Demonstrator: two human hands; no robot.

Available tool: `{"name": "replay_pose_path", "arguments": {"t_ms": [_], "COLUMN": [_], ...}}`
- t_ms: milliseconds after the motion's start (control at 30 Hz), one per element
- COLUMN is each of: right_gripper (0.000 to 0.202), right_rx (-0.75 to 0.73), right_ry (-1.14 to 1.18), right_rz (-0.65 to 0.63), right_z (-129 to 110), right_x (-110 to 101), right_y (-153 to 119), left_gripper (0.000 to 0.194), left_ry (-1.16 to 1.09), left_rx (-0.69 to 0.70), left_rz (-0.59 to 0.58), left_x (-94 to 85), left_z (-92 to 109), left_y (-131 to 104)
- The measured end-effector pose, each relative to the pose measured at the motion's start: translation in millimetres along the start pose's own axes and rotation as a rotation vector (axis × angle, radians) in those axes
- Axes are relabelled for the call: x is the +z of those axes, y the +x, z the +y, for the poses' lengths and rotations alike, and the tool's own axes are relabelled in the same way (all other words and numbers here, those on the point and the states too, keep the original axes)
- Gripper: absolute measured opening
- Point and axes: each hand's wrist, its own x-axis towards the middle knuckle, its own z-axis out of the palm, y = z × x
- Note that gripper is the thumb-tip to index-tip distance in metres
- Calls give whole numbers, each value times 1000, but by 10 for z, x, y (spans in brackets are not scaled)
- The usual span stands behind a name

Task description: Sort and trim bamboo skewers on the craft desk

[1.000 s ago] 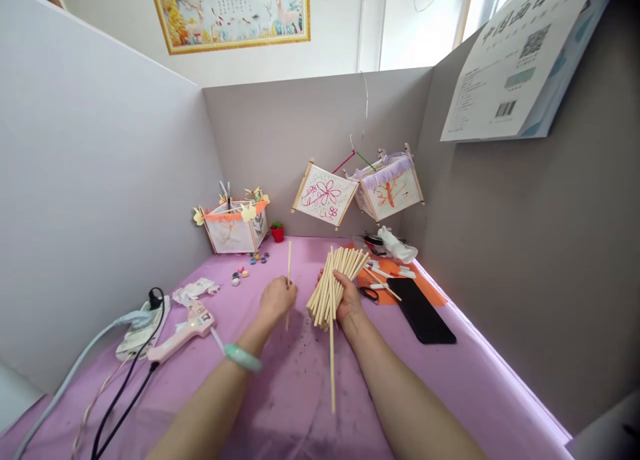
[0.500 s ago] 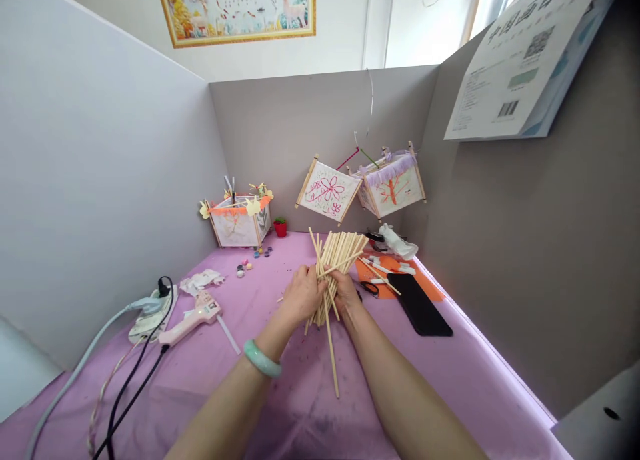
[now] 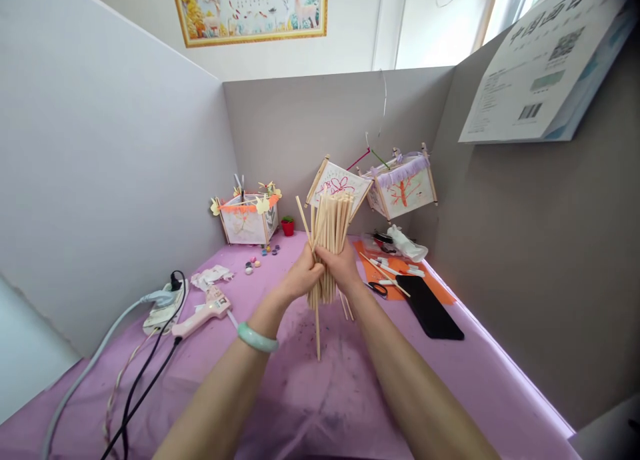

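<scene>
A thick bundle of thin wooden sticks (image 3: 332, 223) stands nearly upright in front of me, above the table. My left hand (image 3: 303, 272) is wrapped round its left side, and my right hand (image 3: 343, 263) grips it from the right, the two thumbs close together at the front. One stick leans out at the upper left, and a few poke out below the bundle. The bundle partly covers a hanging paper panel with a pink flower drawing (image 3: 330, 180). A pale green bangle (image 3: 257, 338) circles my left wrist.
On the left lie a pink glue gun (image 3: 203, 315) and a power strip (image 3: 163, 313) with cords. A painted paper lantern (image 3: 247, 223) and a small red pot (image 3: 287, 227) stand behind. To the right are scissors (image 3: 377, 289), a black phone-like slab (image 3: 430, 307) and orange paper (image 3: 443, 291).
Both hands have raised the bundle and brought it from a slanted, splayed pose to a tighter, more upright one. The camera view has shifted slightly.
</scene>
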Motion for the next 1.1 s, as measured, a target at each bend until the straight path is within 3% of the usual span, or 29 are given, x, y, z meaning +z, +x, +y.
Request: {"name": "replay_pose_path", "arguments": {"t_ms": [100, 200, 433, 567, 767, 933, 1100], "right_gripper": [43, 43, 44, 43, 42, 47, 60], "right_rx": [-55, -8, 82, 95, -43, 58, 116], "right_ry": [-23, 13, 1, -75, -74, -63, -15], "right_rz": [-75, -171, -192, -127, -21, -139, -264], "right_z": [-130, -178, -78, 21, -144, -13, 231], "right_x": [20, 7, -62, -37, 45, -23, -68], "right_y": [-15, -158, -420, -356, -72, -165, -276], "left_gripper": [75, 78, 67, 65, 59, 62, 89], "left_ry": [-125, -131, -270, -228, -173, -309, -436], "left_rx": [64, 36, 0, -15, 82, 16, -65], "left_rz": [-24, -2, -15, 12, 13, -6, 28], "left_x": [-113, -149, -16, 11, -137, -84, -21], "left_z": [3, 2, -52, -93, -37, -128, -266], "left_y": [-47, -186, -496, -406, -77, -228, -329]}}
